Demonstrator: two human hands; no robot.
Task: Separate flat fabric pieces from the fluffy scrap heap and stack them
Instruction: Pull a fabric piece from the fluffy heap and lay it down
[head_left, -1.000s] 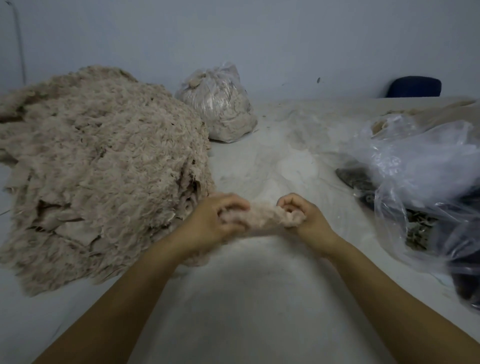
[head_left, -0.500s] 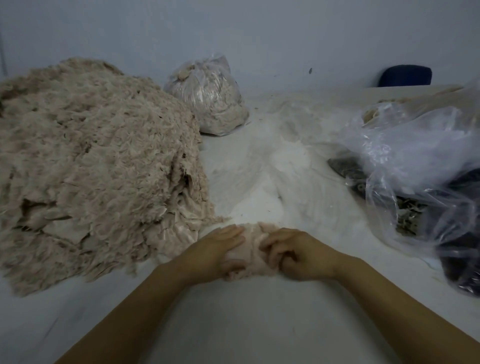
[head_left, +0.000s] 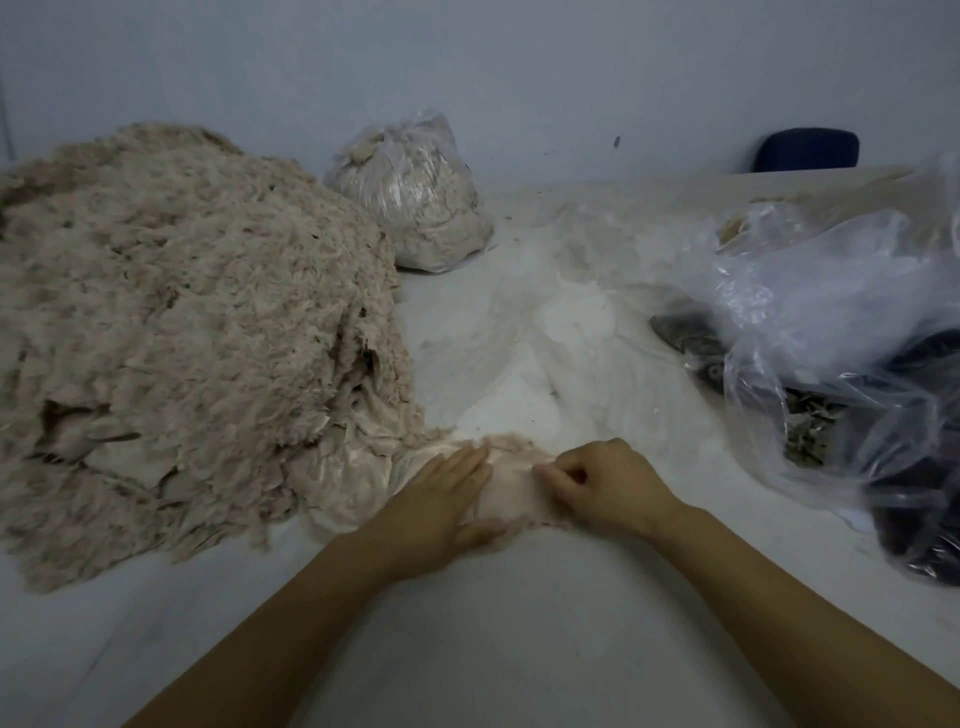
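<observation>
A small pinkish-beige fabric piece (head_left: 511, 486) lies flat on the white table (head_left: 467, 639), just beside the near right foot of the fluffy scrap heap (head_left: 182, 332), which fills the left side of the view. The left hand (head_left: 441, 512) rests on the piece's left edge with its fingers straight and close together, palm down, pressing the cloth to the table. The right hand (head_left: 608, 483) sits on the piece's right edge, fingers curled, with thumb and fingertips pinching the fabric. The two hands are near each other, with the cloth showing between them. Behind the heap stands a tied clear bag of beige scraps (head_left: 415, 197). To the right sprawls loose clear plastic sheeting (head_left: 831, 312) over dark material (head_left: 691, 338). A dark blue chair back (head_left: 805, 150) shows at the far table edge against the pale wall
</observation>
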